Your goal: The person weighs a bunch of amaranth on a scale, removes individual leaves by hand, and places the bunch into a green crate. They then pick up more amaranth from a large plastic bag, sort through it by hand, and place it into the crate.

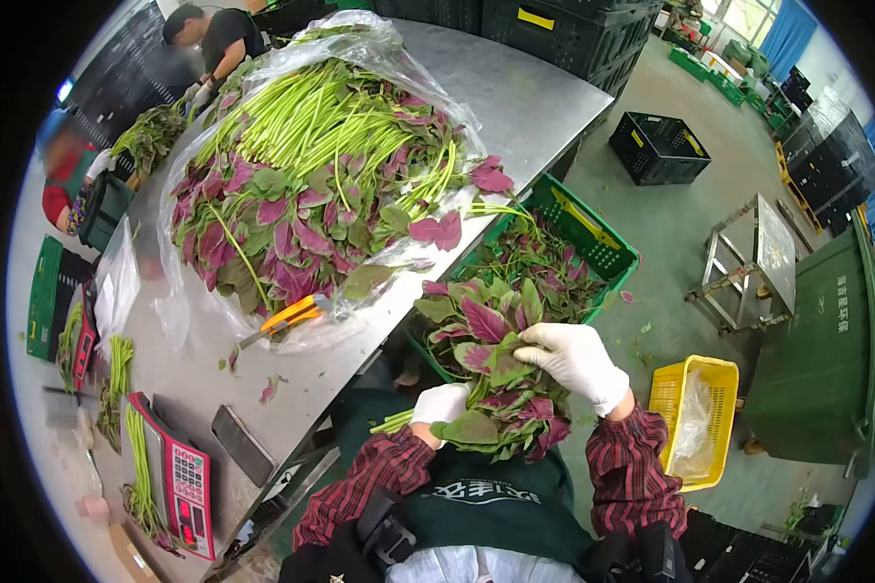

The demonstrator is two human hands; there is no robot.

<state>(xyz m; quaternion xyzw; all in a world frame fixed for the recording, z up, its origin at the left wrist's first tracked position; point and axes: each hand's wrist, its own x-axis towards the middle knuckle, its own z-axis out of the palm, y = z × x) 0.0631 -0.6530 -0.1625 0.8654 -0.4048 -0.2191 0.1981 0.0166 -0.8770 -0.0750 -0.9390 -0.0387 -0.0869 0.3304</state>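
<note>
A bunch of red and green leafy stems (496,335) is in my hands, in front of my apron. My left hand (441,404), in a white glove, is closed round the stems, whose cut ends stick out to the left. My right hand (576,361), also gloved, pinches a leaf on the bunch's right side. Below the bunch, a green crate (593,233) holds loose leaves. On the metal table (306,389), a large pile of leafy greens (301,136) lies on clear plastic, with an orange-handled knife (297,313) at its near edge.
A red scale (187,486) bearing stems and a dark phone (243,444) lie on the table's near left. To the right are a yellow basket (693,418), a metal cart (758,262), a black crate (659,148) and a green bin (817,340). Two people work at the far left.
</note>
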